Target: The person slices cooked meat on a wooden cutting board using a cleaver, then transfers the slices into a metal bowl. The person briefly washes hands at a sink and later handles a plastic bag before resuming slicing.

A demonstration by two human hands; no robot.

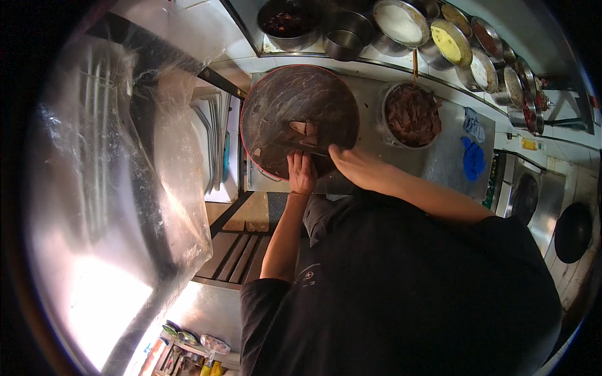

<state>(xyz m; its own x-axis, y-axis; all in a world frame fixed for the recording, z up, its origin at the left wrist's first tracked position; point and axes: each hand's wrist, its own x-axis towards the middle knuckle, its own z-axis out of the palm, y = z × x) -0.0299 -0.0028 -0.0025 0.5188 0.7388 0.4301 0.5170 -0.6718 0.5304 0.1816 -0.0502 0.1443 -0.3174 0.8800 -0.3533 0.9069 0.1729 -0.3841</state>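
A dark round chopping board (277, 94) with a red rim lies before me. My right hand (347, 162) grips a kitchen knife (303, 148) near the board's right edge, its dark blade reaching left across the board. Just on the near side of the blade, my left hand (302, 171) rests with its fingers together and pointing away from me; whatever lies under the fingertips is hidden. Several slices of brown meat (308, 129) sit beyond the blade, and a small scrap (257, 152) lies at the left.
Right of the board stands a plastic-lined bowl of sliced meat (414, 115). Blue cloths (472, 157) lie on the steel counter (437, 164). Metal seasoning pots (447, 44) line the back shelf. Stacked plates (209, 136) and a clear plastic curtain (183, 188) are at the left.
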